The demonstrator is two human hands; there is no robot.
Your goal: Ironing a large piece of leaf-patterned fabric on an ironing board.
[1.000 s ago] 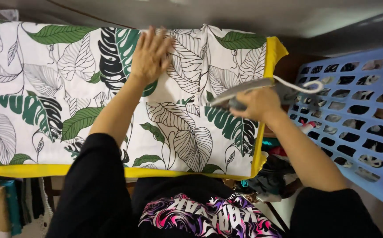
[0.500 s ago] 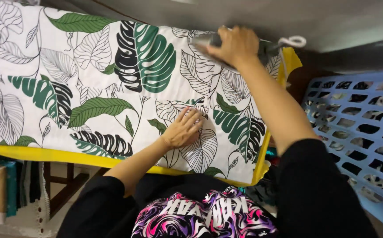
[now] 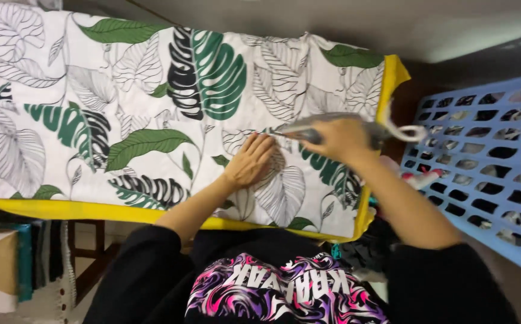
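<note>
Pulled back from the far edge, right hand [image 3: 343, 139] grips what looks like an iron [image 3: 314, 127] on the leaf-print cloth [image 3: 152, 114], beside the flat, open left hand [image 3: 251, 161].

A white cloth [image 3: 152, 114] printed with green and black leaves, edged in yellow, lies spread flat. The left hand [image 3: 250, 161] rests palm down on it. Just beside it, the right hand [image 3: 344, 139] grips a grey iron [image 3: 308, 127], blurred, over the cloth; its white cord [image 3: 409, 132] loops nearby. A blue slotted basket [image 3: 482, 174] stands at right.
</note>
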